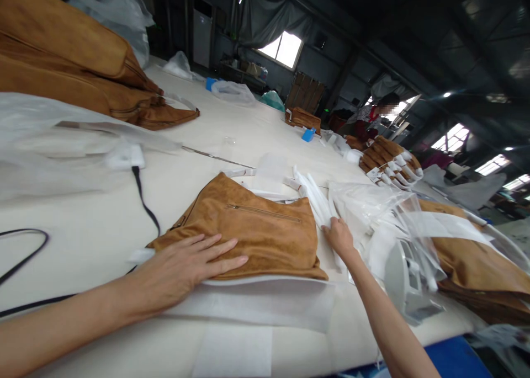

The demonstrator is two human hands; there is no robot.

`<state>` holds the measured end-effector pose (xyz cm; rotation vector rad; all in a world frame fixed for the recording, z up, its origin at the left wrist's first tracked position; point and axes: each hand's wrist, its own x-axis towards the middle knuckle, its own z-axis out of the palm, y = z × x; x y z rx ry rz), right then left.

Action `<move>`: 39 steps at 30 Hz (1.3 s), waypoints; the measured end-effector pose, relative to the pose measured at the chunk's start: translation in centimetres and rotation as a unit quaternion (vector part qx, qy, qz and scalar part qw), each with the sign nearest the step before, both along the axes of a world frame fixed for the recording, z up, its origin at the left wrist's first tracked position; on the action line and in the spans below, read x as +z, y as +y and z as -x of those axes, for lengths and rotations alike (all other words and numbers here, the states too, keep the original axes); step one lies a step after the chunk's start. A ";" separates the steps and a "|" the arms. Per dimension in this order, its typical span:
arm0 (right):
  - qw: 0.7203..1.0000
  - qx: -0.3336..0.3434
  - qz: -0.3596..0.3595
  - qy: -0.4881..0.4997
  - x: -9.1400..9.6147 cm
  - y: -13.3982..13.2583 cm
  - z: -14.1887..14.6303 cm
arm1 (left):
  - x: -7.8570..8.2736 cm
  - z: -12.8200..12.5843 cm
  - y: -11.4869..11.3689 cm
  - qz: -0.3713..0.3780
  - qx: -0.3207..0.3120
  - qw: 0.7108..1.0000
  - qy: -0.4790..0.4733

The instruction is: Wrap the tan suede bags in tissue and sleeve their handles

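Note:
A tan suede bag [256, 229] with a zip pocket lies flat on the white table [232, 135], resting on a white sheet [269, 303]. My left hand [188, 267] lies flat on the bag's near left corner, fingers stretched out. My right hand [338, 237] is at the bag's right edge, fingers curled around a bundle of white strips [317, 201]. What exactly the fingertips pinch is hidden.
A stack of tan bags [74, 69] sits far left, partly under clear plastic [49, 140]. A black cable [144, 201] runs across the table. More tan bags with white wrapping [476, 256] lie right, beside a grey tool [408, 281]. Another person [372, 118] works at the far end.

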<state>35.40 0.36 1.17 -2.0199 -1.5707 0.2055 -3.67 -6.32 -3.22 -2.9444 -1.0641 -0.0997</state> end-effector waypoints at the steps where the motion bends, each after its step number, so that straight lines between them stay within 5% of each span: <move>1: 1.000 -0.007 -0.006 0.009 -0.2 0.2 0.1 | 0.6 -0.2 0.0 0.012 0.003 1.000 0.005; 5: 0.997 -0.024 -0.041 0.053 0.8 -0.7 -1.0 | 3.2 -0.9 0.1 0.061 0.009 0.998 0.015; 8: 0.984 -0.006 -0.106 0.143 3.0 -3.9 -2.7 | 4.4 -1.0 0.5 0.106 0.009 0.994 0.004; 11: 0.943 0.151 -0.136 0.263 5.6 -9.4 -3.5 | 5.3 -0.9 1.0 0.161 -0.002 0.987 -0.029; 14: 0.930 0.359 0.038 0.067 6.4 -14.6 -2.1 | 6.1 -0.9 1.3 0.214 -0.004 0.976 -0.041; 17: 0.905 0.421 0.019 -0.055 4.1 -17.2 0.7 | 6.8 -1.1 1.4 0.245 0.011 0.969 -0.034; 22: 0.916 0.366 -0.094 -0.136 -1.8 -16.2 4.4 | 7.0 -1.1 1.4 0.249 -0.007 0.968 -0.040; 27: 0.909 0.321 -0.162 -0.209 -4.4 -15.4 6.3 | 5.7 -0.9 1.2 0.201 -0.003 0.979 -0.032; 30: 0.901 0.303 -0.209 -0.230 -3.8 -15.9 6.7 | 4.4 -0.9 0.9 0.145 0.007 0.989 -0.033; 33: 0.899 0.277 -0.216 -0.262 -1.2 -15.7 6.2 | 3.9 -1.1 0.6 0.114 0.013 0.993 -0.028; 37: 0.897 0.324 -0.076 -0.292 3.1 -12.6 5.2 | 4.3 -1.5 0.8 0.101 0.006 0.995 -0.013; 39: 0.882 0.367 0.007 -0.295 3.8 -11.0 5.1 | 4.2 -1.5 0.8 0.091 0.001 0.996 -0.010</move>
